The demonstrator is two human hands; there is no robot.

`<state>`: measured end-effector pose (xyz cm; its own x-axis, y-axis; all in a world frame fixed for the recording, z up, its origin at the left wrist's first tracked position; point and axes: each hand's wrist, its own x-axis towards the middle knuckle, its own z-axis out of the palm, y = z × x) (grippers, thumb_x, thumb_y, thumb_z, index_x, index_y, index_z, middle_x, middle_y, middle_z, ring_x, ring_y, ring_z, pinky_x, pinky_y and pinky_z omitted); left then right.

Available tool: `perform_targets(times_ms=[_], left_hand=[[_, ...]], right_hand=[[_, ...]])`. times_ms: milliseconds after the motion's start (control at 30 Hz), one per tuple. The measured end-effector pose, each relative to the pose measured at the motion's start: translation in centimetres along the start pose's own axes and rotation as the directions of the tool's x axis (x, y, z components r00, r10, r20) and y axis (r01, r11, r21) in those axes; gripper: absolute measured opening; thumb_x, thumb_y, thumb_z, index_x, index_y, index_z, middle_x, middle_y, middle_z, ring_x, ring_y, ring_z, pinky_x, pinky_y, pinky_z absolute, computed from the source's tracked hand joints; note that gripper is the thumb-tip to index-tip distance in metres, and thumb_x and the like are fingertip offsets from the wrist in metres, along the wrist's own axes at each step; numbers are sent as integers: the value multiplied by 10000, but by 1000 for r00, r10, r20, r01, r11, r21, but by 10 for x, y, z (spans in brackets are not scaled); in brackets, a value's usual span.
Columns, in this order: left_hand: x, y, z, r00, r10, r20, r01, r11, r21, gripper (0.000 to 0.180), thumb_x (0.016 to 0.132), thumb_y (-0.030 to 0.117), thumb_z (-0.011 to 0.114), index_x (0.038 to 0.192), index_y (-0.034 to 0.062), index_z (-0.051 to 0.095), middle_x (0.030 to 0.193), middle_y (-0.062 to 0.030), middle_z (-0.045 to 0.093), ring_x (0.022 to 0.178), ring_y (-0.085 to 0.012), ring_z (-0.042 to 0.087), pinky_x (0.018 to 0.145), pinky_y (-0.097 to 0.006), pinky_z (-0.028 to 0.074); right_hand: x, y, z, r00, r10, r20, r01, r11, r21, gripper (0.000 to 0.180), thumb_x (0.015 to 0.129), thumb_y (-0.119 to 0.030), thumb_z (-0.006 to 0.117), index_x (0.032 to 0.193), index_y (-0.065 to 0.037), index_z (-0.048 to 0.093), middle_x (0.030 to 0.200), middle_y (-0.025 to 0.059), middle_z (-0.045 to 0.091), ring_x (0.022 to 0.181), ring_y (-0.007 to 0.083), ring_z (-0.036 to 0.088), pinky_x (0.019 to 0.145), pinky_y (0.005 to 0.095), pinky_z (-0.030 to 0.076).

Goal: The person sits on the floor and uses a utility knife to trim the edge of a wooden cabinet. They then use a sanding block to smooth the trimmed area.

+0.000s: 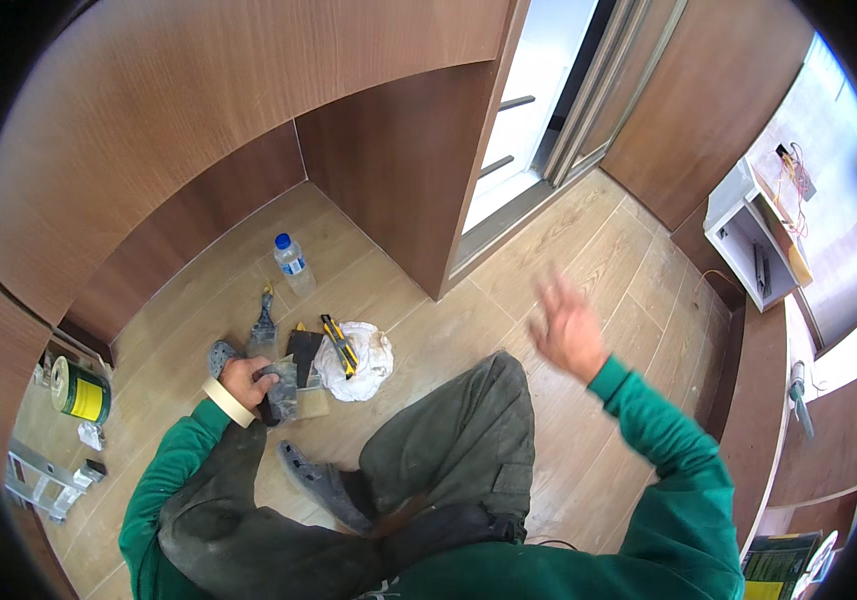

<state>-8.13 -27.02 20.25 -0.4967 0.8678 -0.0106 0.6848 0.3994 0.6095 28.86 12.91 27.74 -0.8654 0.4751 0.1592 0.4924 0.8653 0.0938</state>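
Wood-veneer cabinet carcass (249,110) fills the upper left, its side panel (399,170) ending w/ its foot on the plank floor (589,250). Person sits on that floor, legs folded, grey clogs on.

Tools lie in a cluster on the floor near the cabinet's inner corner: white rag (364,360) w/ a yellow utility knife (339,345) on top, a scraper (265,325) just beside, water bottle (292,265) upright behind them. Paint tin (81,390) stands well apart at the floor's left edge.

Left hand (247,380) is down in the cluster, fingers curled tight on a dark block-like tool (279,392), prob. a sanding block; masking tape roll (229,402) worn round the wrist. Right hand (567,325) is raised off to the side, blurred, fingers spread, holding nothing.

Judgement: lift the block straight up, clear of the knife blade.
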Motion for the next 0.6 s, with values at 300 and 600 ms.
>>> perform_targets(times_ms=[300, 600], left_hand=[[-8, 5, -6, 996, 54, -67, -53, 998, 12, 234, 825, 212, 765, 968, 29, 739, 716, -195, 680, 619, -322, 673, 606, -404, 529], [18, 22, -4, 995, 83, -57, -84, 996, -19, 279, 831, 170, 773, 1029, -20, 724, 754, -181, 710, 651, -227, 682, 638, -350, 546]], right_hand=[[-46, -109, 93, 977, 168, 129, -211, 722, 658, 850, 877, -250, 705, 1513, 102, 264, 1518, 367, 344, 1380, 485, 421, 1141, 496, 375], [161, -139, 165, 685, 723, 87, -394, 267, 880, 989, 872, -272, 703, 1521, 178, 109, 1592, 402, 144, 1522, 476, 125, 1259, 466, 131]])
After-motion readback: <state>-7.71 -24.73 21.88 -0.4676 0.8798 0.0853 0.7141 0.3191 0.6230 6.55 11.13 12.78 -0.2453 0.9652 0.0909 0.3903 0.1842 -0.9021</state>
